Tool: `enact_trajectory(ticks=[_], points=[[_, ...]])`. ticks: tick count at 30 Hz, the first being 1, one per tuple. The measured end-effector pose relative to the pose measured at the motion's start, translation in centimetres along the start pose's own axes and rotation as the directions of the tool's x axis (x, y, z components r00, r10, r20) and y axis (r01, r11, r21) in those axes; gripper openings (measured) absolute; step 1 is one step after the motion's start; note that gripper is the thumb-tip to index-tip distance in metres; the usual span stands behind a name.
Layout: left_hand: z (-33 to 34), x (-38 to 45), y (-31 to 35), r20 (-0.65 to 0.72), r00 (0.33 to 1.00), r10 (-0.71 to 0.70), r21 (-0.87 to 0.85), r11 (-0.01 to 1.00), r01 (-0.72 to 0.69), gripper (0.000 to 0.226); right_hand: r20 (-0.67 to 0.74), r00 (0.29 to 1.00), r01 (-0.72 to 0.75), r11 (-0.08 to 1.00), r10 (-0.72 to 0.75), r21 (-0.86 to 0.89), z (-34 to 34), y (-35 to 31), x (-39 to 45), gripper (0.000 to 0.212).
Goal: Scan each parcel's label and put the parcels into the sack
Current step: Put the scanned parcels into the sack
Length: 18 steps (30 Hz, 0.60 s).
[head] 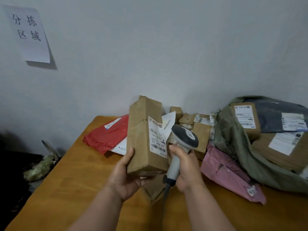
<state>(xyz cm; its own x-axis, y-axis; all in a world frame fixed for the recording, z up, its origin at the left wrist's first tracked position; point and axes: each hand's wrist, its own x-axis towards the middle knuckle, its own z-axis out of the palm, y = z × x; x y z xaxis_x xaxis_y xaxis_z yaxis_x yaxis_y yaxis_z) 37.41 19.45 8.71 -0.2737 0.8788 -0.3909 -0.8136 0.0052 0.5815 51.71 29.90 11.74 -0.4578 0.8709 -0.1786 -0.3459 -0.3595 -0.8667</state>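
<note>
both hands full – left hand [124, 178] grips brown parcel [145, 139], right hand [186, 167] grips scanner [184, 139].

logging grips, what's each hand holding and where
Left hand holds the brown box at its lower end; right hand grips the scanner by its handle.

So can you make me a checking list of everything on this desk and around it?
Surface: orange-brown wooden table, crowded at the back.
Job's things: tall brown cardboard parcel with white barcode label; grey handheld scanner; olive-green fabric sack holding labelled parcels.
Clutter: red plastic mailer, pink plastic mailer, small brown boxes.
Grippers: left hand holds the parcel; right hand grips the scanner.
Cables: grey scanner cord hangs from the handle.
Surroundings: white wall, paper sign.
</note>
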Motion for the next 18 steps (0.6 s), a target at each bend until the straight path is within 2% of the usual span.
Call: enact_trajectory(ticks=[3,6,8,11,14,18], points=[[0.5,0.0,-0.9,0.0,1.0,0.016,-0.006,1.0,-0.016,0.048,0.034,0.998,-0.046,0.999,0.046,0.012,-0.7,-0.5,-0.6,0.039],[2.2,0.0,-1.2,-0.144,0.97,0.196,0.255,0.954,-0.155,0.035,0.023,0.999,-0.026,0.999,0.027,-0.04,-1.2,-0.6,-1.1,0.04],[3.1,-0.1,-1.3,-0.182,0.945,0.272,0.445,0.88,-0.167,0.031,0.015,1.0,-0.01,0.999,0.011,-0.052,-1.6,-0.8,-1.2,0.04],[3.9,-0.8,-1.2,-0.113,0.974,0.194,0.593,0.8,-0.091,0.05,0.014,0.999,0.035,0.993,-0.033,-0.113,-1.9,-1.0,-1.5,0.041],[3.6,-0.7,-1.4,-0.009,0.997,0.071,0.552,0.832,-0.055,0.078,0.01,0.998,0.064,0.986,-0.063,-0.157,-2.1,-1.3,-1.7,0.039],[3.0,-0.3,-1.9,0.035,0.995,0.094,0.465,0.879,-0.1,0.086,0.009,0.999,0.041,0.983,-0.04,-0.177,-2.4,-1.7,-1.7,0.034]])
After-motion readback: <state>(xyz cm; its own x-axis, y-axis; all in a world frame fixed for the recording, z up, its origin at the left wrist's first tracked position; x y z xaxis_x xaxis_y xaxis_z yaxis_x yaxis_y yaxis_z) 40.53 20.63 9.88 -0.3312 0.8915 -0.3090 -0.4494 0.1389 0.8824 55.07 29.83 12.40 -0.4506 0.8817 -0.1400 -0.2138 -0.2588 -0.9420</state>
